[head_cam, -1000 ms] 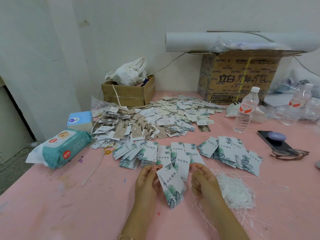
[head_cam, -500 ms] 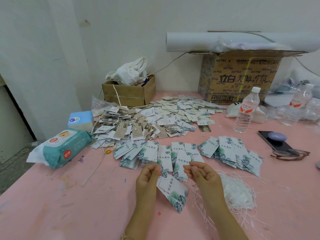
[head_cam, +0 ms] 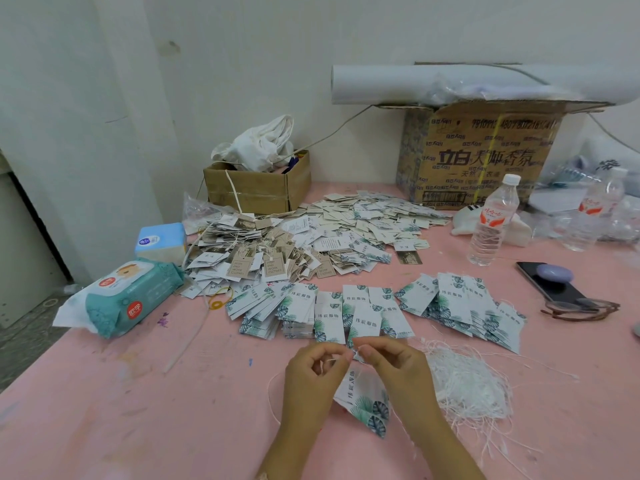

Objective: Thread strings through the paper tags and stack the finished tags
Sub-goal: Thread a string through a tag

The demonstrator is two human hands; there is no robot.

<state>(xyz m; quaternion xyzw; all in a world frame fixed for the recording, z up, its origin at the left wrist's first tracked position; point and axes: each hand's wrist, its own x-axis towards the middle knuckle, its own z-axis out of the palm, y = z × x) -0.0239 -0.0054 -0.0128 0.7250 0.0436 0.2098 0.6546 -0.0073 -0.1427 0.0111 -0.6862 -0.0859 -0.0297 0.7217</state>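
Note:
My left hand [head_cam: 313, 375] and my right hand [head_cam: 398, 367] meet fingertip to fingertip over the pink table [head_cam: 138, 410]. Both pinch a thin white string [head_cam: 333, 359] at the top of a white tag with green leaf print [head_cam: 363, 400], which hangs between my wrists. The string's loose end curves down left of my left wrist. A tangle of white strings [head_cam: 467, 386] lies right of my right hand. Fanned leaf-print tags [head_cam: 346, 313] lie just beyond my hands, with another fan [head_cam: 460, 306] to the right.
A big heap of beige and white tags [head_cam: 294, 244] fills the table's middle. Behind it stand a small carton [head_cam: 256, 188] and a large printed carton [head_cam: 485, 157]. Wet wipes [head_cam: 128, 296] lie left. A water bottle [head_cam: 493, 220] and a phone [head_cam: 554, 285] sit right.
My hands have come together, from holding the tag's sides apart to pinching the string at its top. The tag has swung lower between my wrists.

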